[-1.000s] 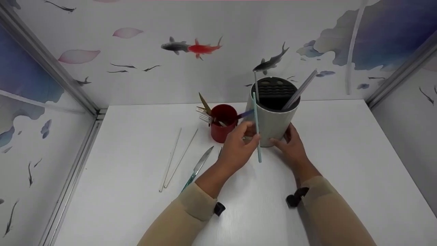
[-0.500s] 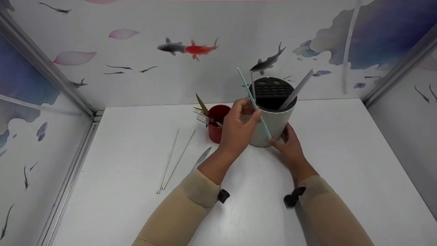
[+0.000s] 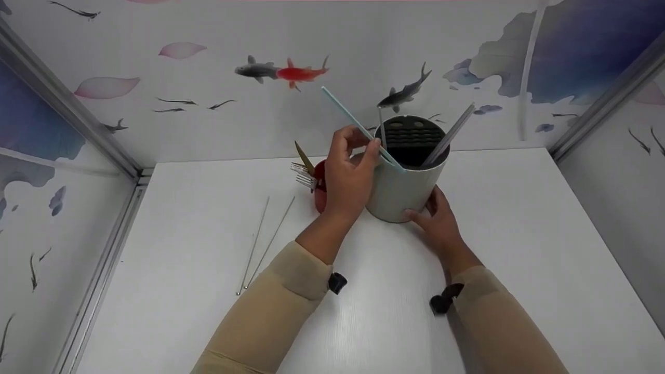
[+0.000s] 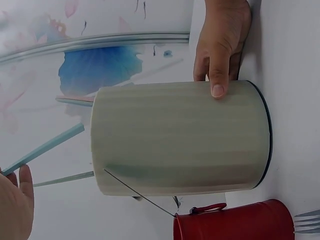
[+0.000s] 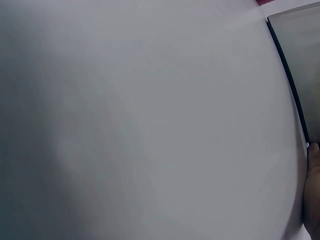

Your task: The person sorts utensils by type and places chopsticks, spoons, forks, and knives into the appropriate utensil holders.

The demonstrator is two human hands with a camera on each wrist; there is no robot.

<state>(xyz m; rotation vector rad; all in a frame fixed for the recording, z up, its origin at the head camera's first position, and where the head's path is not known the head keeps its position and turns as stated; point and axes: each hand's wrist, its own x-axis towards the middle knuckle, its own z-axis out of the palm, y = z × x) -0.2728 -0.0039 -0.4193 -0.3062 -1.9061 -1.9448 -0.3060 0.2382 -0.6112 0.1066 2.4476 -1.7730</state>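
My left hand pinches a light blue chopstick between thumb and fingers. The chopstick leans up to the left, its lower end overlapping the near rim of the pale cylindrical utensil holder in the head view. In the left wrist view the chopstick's end shows apart from the holder's mouth. Low on the holder's right side, my right hand grips it, thumb on the near wall. Inside the black insert stand a thin stick at the left and pale sticks leaning right.
A red cup with forks and a gold-coloured utensil stands left of the holder, partly behind my left hand. Two thin silver sticks lie on the white table. A printed wall rises behind.
My left hand has risen with the chopstick, which has gone from nearly upright to slanting left, its lower end now at rim height. The knife is now hidden behind my left arm. My right hand stays put.
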